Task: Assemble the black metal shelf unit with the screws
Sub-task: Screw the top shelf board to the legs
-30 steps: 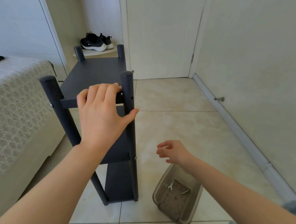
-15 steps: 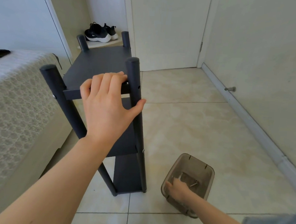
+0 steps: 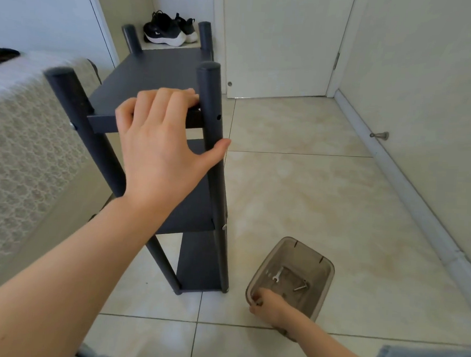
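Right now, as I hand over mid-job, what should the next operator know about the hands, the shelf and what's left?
Left hand grips the top shelf's front edge of the black shelf unit, thumb against the front right post.
Right hand is in the near corner of the brown bin on the floor, fingers curled; whether it holds a screw is unclear.
A small wrench and another metal piece lie in the bin.
Done: unit stands upright, three shelves in place.
To do: the hole in that post at top-shelf level is empty; likely needs a screw.
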